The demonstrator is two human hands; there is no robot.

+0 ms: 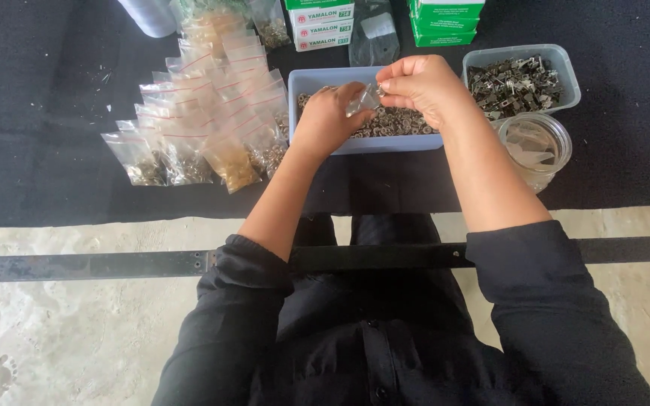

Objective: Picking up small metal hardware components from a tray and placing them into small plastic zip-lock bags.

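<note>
Black mat [39, 90] covers the work surface; its near edge runs along pale concrete floor [77, 338], w/ a dark metal bar [84, 265] crossing below. Blue-grey tray [317, 79] of small metal rings sits centre, touching neither the clear tub [562, 60] of dark metal parts at right nor the heap of filled zip bags [205, 113] at left. Round clear container [539, 143] just beside the tray's right end. Open mat to far left & far right. Left hand [329, 120] closed on a small clear bag [362, 98], held over the tray. Right hand [419, 83] pinches at the bag's mouth; whether it holds a ring, can't tell.
</note>
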